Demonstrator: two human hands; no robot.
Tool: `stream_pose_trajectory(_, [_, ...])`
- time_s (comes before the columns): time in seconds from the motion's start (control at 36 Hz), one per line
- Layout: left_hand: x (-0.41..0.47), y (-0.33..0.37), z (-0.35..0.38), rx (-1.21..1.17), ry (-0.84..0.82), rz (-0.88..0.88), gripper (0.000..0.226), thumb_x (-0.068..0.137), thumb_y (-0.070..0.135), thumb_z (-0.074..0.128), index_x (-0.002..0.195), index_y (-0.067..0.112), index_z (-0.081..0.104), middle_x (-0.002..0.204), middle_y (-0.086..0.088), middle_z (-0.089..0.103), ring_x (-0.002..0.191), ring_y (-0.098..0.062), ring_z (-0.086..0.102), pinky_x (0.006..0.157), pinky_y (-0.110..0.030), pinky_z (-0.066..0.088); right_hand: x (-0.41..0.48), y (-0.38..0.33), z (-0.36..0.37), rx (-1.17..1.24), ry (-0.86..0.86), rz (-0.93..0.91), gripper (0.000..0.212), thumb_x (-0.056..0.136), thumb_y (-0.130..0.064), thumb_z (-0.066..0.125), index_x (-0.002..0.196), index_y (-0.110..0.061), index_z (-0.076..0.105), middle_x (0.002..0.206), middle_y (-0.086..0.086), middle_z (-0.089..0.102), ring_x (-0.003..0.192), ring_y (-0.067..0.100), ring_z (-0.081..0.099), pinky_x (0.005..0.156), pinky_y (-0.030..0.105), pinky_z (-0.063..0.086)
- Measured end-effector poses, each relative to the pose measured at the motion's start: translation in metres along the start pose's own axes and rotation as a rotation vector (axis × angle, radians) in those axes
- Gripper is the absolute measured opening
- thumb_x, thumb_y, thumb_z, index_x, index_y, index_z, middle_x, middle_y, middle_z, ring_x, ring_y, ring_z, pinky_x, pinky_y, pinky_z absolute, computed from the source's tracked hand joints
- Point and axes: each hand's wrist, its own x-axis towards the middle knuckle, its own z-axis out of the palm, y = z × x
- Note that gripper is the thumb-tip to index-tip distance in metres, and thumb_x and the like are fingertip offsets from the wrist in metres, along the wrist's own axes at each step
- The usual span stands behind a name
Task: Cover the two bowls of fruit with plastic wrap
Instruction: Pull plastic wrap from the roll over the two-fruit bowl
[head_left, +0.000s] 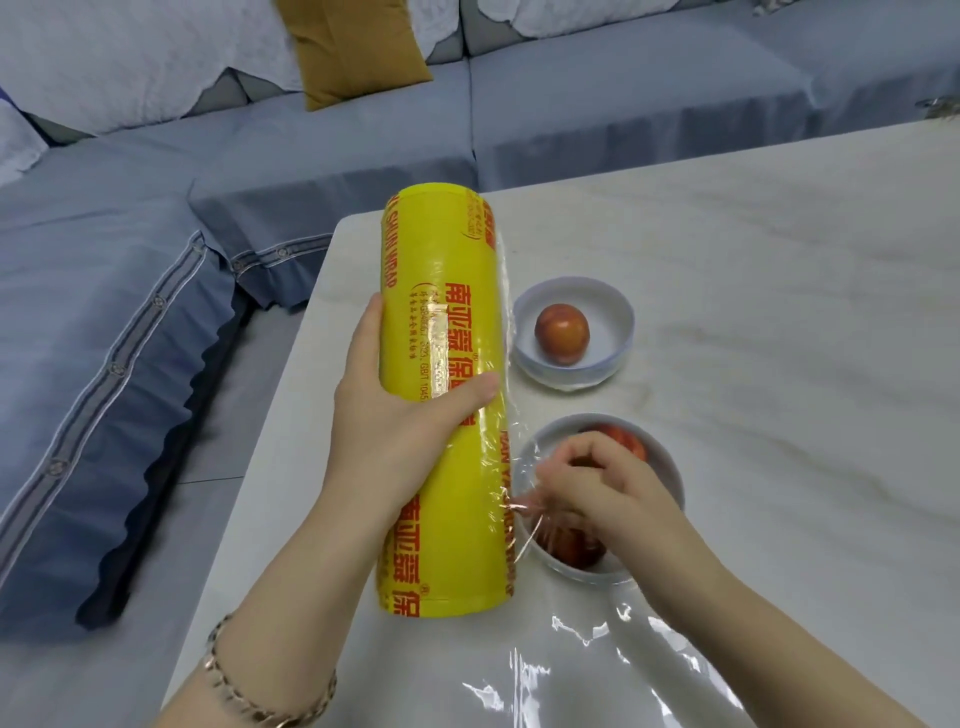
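My left hand (395, 410) grips a big yellow roll of plastic wrap (441, 332) with red print, held lengthwise above the table's left part. My right hand (597, 483) pinches the loose film edge (524, 506) beside the roll, just over the near white bowl (667, 467), which holds red fruit (576, 551) partly hidden by the hand. The far white bowl (618, 312) holds one red-orange fruit (562, 332) and is uncovered.
A crumpled sheet of clear film (623, 670) lies on the white marble table (779, 312) near its front edge. A blue-grey sofa (156, 260) with a mustard cushion (353, 47) wraps round the table's left and far sides.
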Motion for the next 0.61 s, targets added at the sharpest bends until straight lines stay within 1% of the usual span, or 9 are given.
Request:
stream_pose_trajectory(0.06, [-0.001, 0.004, 0.002, 0.021, -0.015, 0.027, 0.099, 0.064, 0.036, 0.082, 0.141, 0.048, 0.020, 0.120, 0.019, 0.045, 0.100, -0.007, 0.055, 0.064, -0.019, 0.046, 0.004, -0.005, 0.001, 0.048, -0.002, 0.064, 0.029, 0.077, -0.026, 0.066, 0.096, -0.006, 0.058, 0.063, 0.004, 0.069, 0.074, 0.019, 0.064, 0.086, 0.040, 0.051])
stream_pose_trajectory(0.11, [-0.001, 0.007, 0.005, 0.035, -0.028, 0.040, 0.098, 0.065, 0.037, 0.081, 0.140, 0.048, 0.020, 0.119, 0.020, 0.043, 0.099, -0.007, 0.055, 0.066, -0.019, 0.047, 0.006, -0.010, 0.000, 0.068, -0.026, 0.086, 0.027, 0.076, -0.035, 0.063, 0.086, -0.010, 0.063, 0.065, 0.004, 0.065, 0.070, 0.015, 0.062, 0.080, 0.033, 0.051])
stream_pose_trajectory(0.19, [-0.001, 0.009, 0.009, 0.024, -0.042, 0.063, 0.098, 0.063, 0.036, 0.082, 0.140, 0.047, 0.022, 0.121, 0.019, 0.046, 0.101, -0.007, 0.056, 0.068, -0.021, 0.049, 0.009, -0.012, -0.003, 0.131, -0.043, 0.113, 0.021, 0.083, -0.030, 0.060, 0.070, -0.015, 0.066, 0.058, -0.002, 0.059, 0.066, 0.013, 0.059, 0.074, 0.027, 0.053])
stream_pose_trajectory(0.31, [-0.004, 0.010, 0.016, 0.067, -0.054, 0.086, 0.101, 0.063, 0.036, 0.082, 0.141, 0.047, 0.019, 0.114, 0.024, 0.043, 0.094, -0.001, 0.053, 0.064, -0.015, 0.043, 0.013, -0.008, -0.008, 0.196, -0.046, 0.114, 0.021, 0.083, -0.025, 0.062, 0.080, -0.005, 0.068, 0.065, 0.003, 0.061, 0.065, 0.012, 0.056, 0.069, 0.026, 0.051])
stream_pose_trajectory(0.36, [-0.005, 0.009, 0.019, 0.097, -0.050, 0.088, 0.103, 0.062, 0.038, 0.082, 0.142, 0.048, 0.017, 0.114, 0.024, 0.042, 0.094, 0.000, 0.053, 0.067, -0.016, 0.044, 0.010, -0.006, -0.013, 0.231, 0.020, 0.036, 0.018, 0.073, -0.027, 0.067, 0.075, -0.010, 0.065, 0.065, 0.004, 0.058, 0.067, 0.015, 0.052, 0.071, 0.029, 0.045])
stream_pose_trajectory(0.44, [-0.006, 0.005, 0.026, 0.135, -0.037, 0.087, 0.109, 0.058, 0.044, 0.085, 0.141, 0.052, 0.013, 0.131, 0.013, 0.041, 0.107, -0.009, 0.053, 0.080, -0.028, 0.047, 0.004, -0.007, -0.016, 0.308, 0.052, -0.105, 0.016, 0.063, -0.025, 0.075, 0.058, -0.022, 0.060, 0.095, -0.002, 0.069, 0.092, 0.014, 0.062, 0.088, 0.032, 0.047])
stream_pose_trajectory(0.5, [-0.010, 0.007, 0.033, 0.184, -0.051, 0.063, 0.113, 0.056, 0.052, 0.082, 0.143, 0.047, 0.010, 0.133, 0.012, 0.038, 0.108, -0.009, 0.049, 0.081, -0.029, 0.043, 0.000, -0.009, -0.016, 0.364, 0.020, -0.160, 0.019, 0.069, -0.017, 0.067, 0.053, -0.022, 0.057, 0.112, -0.009, 0.069, 0.103, 0.011, 0.065, 0.088, 0.027, 0.053])
stream_pose_trajectory(0.56, [-0.012, 0.011, 0.038, 0.238, -0.092, 0.056, 0.104, 0.054, 0.065, 0.075, 0.141, 0.041, 0.023, 0.131, 0.011, 0.044, 0.105, -0.009, 0.053, 0.083, -0.030, 0.047, -0.002, -0.012, -0.021, 0.421, 0.001, -0.196, 0.022, 0.071, -0.011, 0.063, 0.053, -0.019, 0.053, 0.110, -0.009, 0.070, 0.100, 0.013, 0.067, 0.081, 0.022, 0.055])
stream_pose_trajectory(0.61, [-0.012, 0.016, 0.042, 0.194, -0.153, 0.074, 0.073, 0.066, 0.064, 0.067, 0.129, 0.042, 0.036, 0.124, 0.009, 0.053, 0.100, -0.008, 0.059, 0.082, -0.030, 0.052, -0.003, -0.016, -0.031, 0.465, 0.028, -0.202, 0.023, 0.069, -0.009, 0.066, 0.057, -0.016, 0.048, 0.107, -0.005, 0.072, 0.097, 0.019, 0.068, 0.077, 0.022, 0.057])
